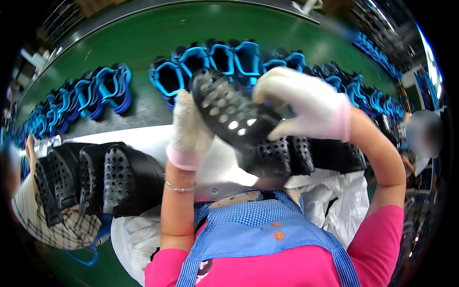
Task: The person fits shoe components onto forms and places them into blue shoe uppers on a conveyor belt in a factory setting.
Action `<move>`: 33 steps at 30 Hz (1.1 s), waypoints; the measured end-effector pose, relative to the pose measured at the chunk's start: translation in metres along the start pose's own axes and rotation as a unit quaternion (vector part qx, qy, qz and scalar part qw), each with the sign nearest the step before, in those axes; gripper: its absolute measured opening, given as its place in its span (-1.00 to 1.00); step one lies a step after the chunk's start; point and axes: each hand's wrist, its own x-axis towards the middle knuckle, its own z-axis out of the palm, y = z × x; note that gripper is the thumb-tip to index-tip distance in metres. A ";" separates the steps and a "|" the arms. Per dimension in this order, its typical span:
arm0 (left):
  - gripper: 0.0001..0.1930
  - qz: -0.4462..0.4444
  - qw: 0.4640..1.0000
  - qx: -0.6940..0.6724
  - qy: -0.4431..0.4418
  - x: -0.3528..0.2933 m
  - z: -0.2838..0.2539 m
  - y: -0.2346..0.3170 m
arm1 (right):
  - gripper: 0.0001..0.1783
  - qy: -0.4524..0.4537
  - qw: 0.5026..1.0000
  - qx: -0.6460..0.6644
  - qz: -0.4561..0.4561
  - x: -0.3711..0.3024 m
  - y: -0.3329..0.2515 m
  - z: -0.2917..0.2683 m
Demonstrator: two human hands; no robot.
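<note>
A black clog (230, 111) dotted with round holes is raised in front of me, tilted, with light showing through some holes. Along its left side, my left hand (188, 128) in a white glove with a pink cuff is closed on it. My right hand (306, 106), gloved the same way, grips the other end between bent fingers and thumb. Both hands are slightly blurred. Just below the held clog, more black clogs (275, 158) stand close together, partly hidden behind it. The inside of the held clog cannot be seen.
Another row of black clogs (118, 179) stands at the left. Beyond my hands, many black shoes with blue linings (246, 60) line a green conveyor belt (143, 36). White plastic bags (342, 198) hang near my waist. Other people are at both sides.
</note>
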 end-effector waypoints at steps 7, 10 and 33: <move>-0.63 0.119 0.978 -0.005 0.169 -0.008 -0.047 0.024 | -0.33 -0.070 0.996 0.052 0.032 0.096 0.002 0.082; -0.67 0.154 0.961 -0.018 0.227 0.005 -0.057 0.023 | -0.33 -0.102 0.988 0.044 0.110 0.113 -0.003 0.105; -0.57 0.296 0.543 0.697 0.363 0.034 -0.133 -0.006 | -0.51 -0.193 0.953 -0.037 0.232 0.230 0.024 0.065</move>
